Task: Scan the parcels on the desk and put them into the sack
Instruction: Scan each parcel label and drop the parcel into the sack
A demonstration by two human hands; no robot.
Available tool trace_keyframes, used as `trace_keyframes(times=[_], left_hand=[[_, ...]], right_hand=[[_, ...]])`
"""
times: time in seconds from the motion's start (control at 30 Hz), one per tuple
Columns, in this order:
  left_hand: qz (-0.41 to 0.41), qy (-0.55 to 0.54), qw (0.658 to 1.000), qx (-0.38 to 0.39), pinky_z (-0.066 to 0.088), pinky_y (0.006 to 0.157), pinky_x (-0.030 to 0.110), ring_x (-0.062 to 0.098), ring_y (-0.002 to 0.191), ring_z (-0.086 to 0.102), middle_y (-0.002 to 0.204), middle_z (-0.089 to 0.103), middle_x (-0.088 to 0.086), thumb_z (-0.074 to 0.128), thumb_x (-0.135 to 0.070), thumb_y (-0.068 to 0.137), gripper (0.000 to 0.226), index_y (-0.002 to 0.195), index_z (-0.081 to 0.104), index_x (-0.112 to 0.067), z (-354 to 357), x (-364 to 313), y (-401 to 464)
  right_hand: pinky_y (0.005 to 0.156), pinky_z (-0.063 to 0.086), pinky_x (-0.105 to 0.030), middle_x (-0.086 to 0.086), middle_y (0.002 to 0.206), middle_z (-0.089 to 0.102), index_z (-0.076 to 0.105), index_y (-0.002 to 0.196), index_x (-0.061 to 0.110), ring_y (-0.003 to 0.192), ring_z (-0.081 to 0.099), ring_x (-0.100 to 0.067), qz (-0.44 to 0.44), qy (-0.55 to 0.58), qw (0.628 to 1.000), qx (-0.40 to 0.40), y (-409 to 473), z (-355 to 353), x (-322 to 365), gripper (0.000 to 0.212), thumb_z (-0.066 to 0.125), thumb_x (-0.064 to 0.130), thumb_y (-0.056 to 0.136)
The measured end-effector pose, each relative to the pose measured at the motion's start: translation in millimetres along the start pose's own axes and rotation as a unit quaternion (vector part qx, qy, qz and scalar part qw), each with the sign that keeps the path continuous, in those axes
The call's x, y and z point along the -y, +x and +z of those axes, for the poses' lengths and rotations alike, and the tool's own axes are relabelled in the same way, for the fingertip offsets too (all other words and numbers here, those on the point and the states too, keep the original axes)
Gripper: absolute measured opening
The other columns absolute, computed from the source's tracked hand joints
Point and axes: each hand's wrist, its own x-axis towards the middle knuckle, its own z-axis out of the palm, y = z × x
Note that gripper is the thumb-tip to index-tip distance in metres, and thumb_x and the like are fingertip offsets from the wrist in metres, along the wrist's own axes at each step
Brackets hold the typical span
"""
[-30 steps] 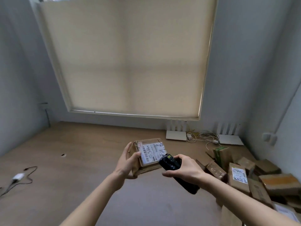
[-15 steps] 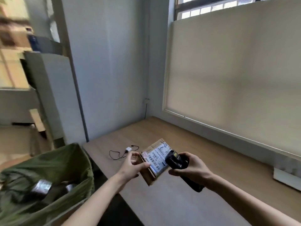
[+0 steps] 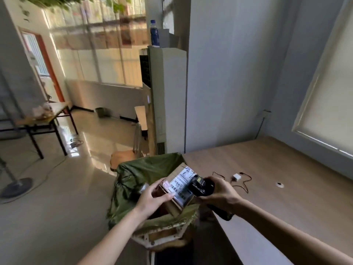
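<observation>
Two hands busy: left hand (image 3: 152, 199) gripping cardboard parcel (image 3: 176, 190) above green sack (image 3: 137, 180), label upturned for reading; right hand (image 3: 221, 194) clutching black barcode scanner (image 3: 200, 186) at label, beside counter (image 3: 286, 178) edge.

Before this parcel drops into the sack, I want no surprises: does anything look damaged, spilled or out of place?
Nothing stands out. The left hand holds the parcel tilted over the open green sack; the right hand grips the scanner.
</observation>
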Motion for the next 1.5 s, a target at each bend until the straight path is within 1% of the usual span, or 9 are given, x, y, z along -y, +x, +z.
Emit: trace_keyframes(times=[0.27, 0.43, 0.63, 0.7, 0.83, 0.93, 1.07, 1.33, 1.5], left_hand=[[-0.110, -0.041, 0.987, -0.112, 0.044, 0.072, 0.011, -0.001, 0.101, 0.059, 0.118, 0.066, -0.004, 0.082, -0.020, 0.081, 0.066, 0.140, 0.054, -0.023, -61.7, 85.4, 94.0], [-0.189, -0.039, 0.972, -0.134, 0.052, 0.096, 0.035, 0.016, 0.110, 0.062, 0.119, 0.067, -0.003, 0.084, -0.022, 0.080, 0.068, 0.141, 0.054, -0.023, -72.6, 138.0, 169.4], [-0.248, -0.072, 0.956, -0.136, 0.056, 0.092, 0.041, 0.019, 0.106, 0.067, 0.118, 0.071, -0.003, 0.087, -0.041, 0.071, 0.059, 0.123, 0.061, -0.044, -59.1, 182.0, 260.4], [-0.272, -0.098, 0.948, -0.131, 0.056, 0.085, 0.038, 0.021, 0.110, 0.064, 0.126, 0.067, 0.000, 0.082, -0.040, 0.079, 0.060, 0.133, 0.056, -0.041, -48.5, 188.7, 286.3], [-0.296, -0.021, 0.950, -0.101, 0.039, 0.109, 0.047, 0.028, 0.138, 0.043, 0.153, 0.042, -0.001, 0.073, -0.055, 0.083, 0.082, 0.153, 0.035, -0.036, -38.5, 199.3, 322.2], [-0.268, 0.095, 0.957, -0.055, 0.034, 0.114, 0.036, 0.023, 0.142, 0.040, 0.154, 0.043, 0.000, 0.069, -0.047, 0.090, 0.070, 0.151, 0.042, -0.025, -44.8, 202.1, 331.6], [-0.203, 0.192, 0.960, 0.002, 0.040, 0.110, 0.034, 0.020, 0.133, 0.047, 0.145, 0.051, 0.000, 0.065, -0.048, 0.091, 0.057, 0.143, 0.052, -0.027, -65.1, 185.5, 338.3], [0.010, 0.260, 0.959, 0.115, 0.034, 0.112, 0.034, 0.013, 0.140, 0.040, 0.152, 0.044, -0.011, 0.062, -0.052, 0.093, 0.054, 0.143, 0.052, -0.033, -68.7, 86.7, 349.3], [0.108, 0.248, 0.947, 0.171, 0.035, 0.113, 0.038, 0.017, 0.141, 0.040, 0.154, 0.043, -0.006, 0.059, -0.056, 0.093, 0.059, 0.145, 0.048, -0.031, -23.0, 18.5, 334.6]], right_hand=[[0.081, 0.056, -0.024, 0.016, 0.099, 0.069, 0.062, 0.116, 0.033, 0.090, 0.066, 0.001, -0.014, -0.042, 0.997, 0.070, 147.3, 83.9, -0.3, 0.084, 0.085, 0.071, 0.045], [0.082, 0.058, -0.029, 0.015, 0.101, 0.068, 0.057, 0.120, 0.035, 0.091, 0.065, -0.003, 0.020, -0.059, 0.995, 0.083, 236.0, 117.1, -31.8, 0.079, 0.089, 0.066, 0.054], [0.081, 0.058, -0.034, 0.017, 0.098, 0.065, 0.054, 0.119, 0.039, 0.092, 0.063, -0.004, 0.055, -0.091, 0.990, 0.089, 308.5, 136.0, -78.9, 0.080, 0.082, 0.072, 0.052], [0.083, 0.058, -0.035, 0.018, 0.099, 0.065, 0.053, 0.119, 0.042, 0.094, 0.063, -0.003, 0.070, -0.090, 0.989, 0.091, 323.3, 140.5, -92.8, 0.082, 0.078, 0.076, 0.049], [0.083, 0.059, -0.034, 0.019, 0.097, 0.065, 0.052, 0.116, 0.043, 0.092, 0.062, -0.002, 0.093, -0.091, 0.987, 0.093, 340.6, 143.4, -108.2, 0.078, 0.081, 0.074, 0.050], [0.084, 0.059, -0.033, 0.018, 0.099, 0.064, 0.052, 0.118, 0.041, 0.093, 0.062, -0.004, 0.108, -0.090, 0.986, 0.095, 343.2, 144.0, -109.6, 0.082, 0.078, 0.076, 0.048], [0.087, 0.058, -0.035, 0.016, 0.105, 0.063, 0.052, 0.123, 0.039, 0.098, 0.061, -0.007, 0.131, -0.102, 0.982, 0.086, 336.1, 139.8, -95.5, 0.091, 0.074, 0.080, 0.045], [0.085, 0.060, -0.040, 0.010, 0.105, 0.068, 0.055, 0.131, 0.036, 0.097, 0.065, -0.014, 0.179, -0.147, 0.973, -0.017, 280.5, 86.9, -39.9, 0.097, 0.063, 0.079, 0.044], [0.076, 0.052, -0.032, 0.007, 0.111, 0.069, 0.055, 0.135, 0.036, 0.094, 0.061, -0.017, 0.224, -0.167, 0.953, -0.119, 215.2, 26.2, -14.0, 0.083, 0.084, 0.068, 0.065]])
